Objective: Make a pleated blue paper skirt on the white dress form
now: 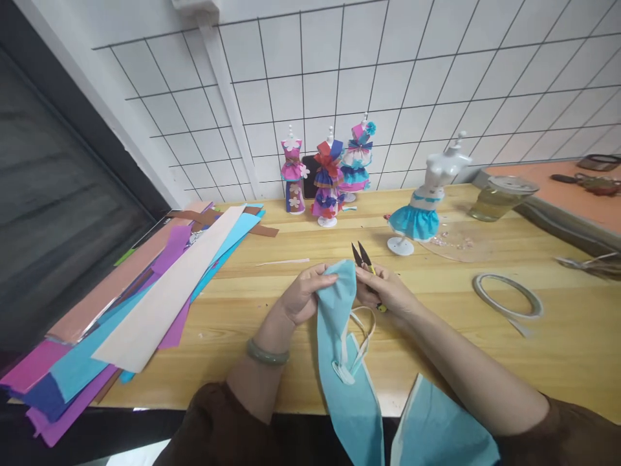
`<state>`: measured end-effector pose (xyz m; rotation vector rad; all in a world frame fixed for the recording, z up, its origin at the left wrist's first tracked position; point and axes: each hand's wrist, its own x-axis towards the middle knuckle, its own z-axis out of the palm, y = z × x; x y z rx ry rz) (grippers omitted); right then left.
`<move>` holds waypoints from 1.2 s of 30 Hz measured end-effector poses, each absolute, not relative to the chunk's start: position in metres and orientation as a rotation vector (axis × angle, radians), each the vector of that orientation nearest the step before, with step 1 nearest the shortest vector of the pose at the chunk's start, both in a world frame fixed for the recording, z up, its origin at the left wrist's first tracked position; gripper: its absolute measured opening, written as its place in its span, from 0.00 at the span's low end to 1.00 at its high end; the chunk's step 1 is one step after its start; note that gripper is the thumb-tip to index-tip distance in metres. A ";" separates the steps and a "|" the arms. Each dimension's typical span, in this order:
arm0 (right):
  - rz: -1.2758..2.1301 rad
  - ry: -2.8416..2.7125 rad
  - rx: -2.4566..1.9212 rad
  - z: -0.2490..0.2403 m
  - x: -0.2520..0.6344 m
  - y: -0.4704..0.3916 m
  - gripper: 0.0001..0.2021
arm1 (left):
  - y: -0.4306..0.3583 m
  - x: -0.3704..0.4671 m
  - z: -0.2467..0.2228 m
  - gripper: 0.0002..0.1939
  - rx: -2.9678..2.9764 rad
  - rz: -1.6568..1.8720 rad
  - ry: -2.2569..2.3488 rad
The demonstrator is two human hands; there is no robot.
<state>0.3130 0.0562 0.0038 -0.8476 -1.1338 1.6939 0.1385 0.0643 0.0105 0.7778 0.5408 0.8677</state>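
Pinched between the thumb and fingers of my left hand [310,292] is the top end of a light blue fabric strip [339,382]. The strip hangs down over the table's front edge, and another blue length shows at the lower right. My right hand [385,291] is closed around a pair of thread snips [363,257], their dark blades apart and pointing away from me. Its thumb and finger lie close to the strip's right edge; whether they also grip it I cannot tell. A thin white ribbon [366,340] loops below my hands against the blue fabric.
Colourful fabric strips [160,291] are piled at the left. Several small dressed mannequins [327,175] stand near the tiled wall. Right of them is a white mannequin [439,171] in a blue skirt. A tape roll [508,296] and a glass cup [502,199] are at the right.
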 end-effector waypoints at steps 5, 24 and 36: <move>1.862 -0.997 -0.770 0.006 0.314 0.056 0.16 | 0.063 0.140 0.011 0.13 0.812 0.887 0.600; 1.979 -0.980 -0.682 0.005 0.316 0.054 0.16 | 0.061 0.140 0.006 0.14 0.781 0.819 0.544; 1.935 -1.026 -0.675 0.008 0.314 0.054 0.16 | 0.061 0.147 0.006 0.09 0.710 0.917 0.516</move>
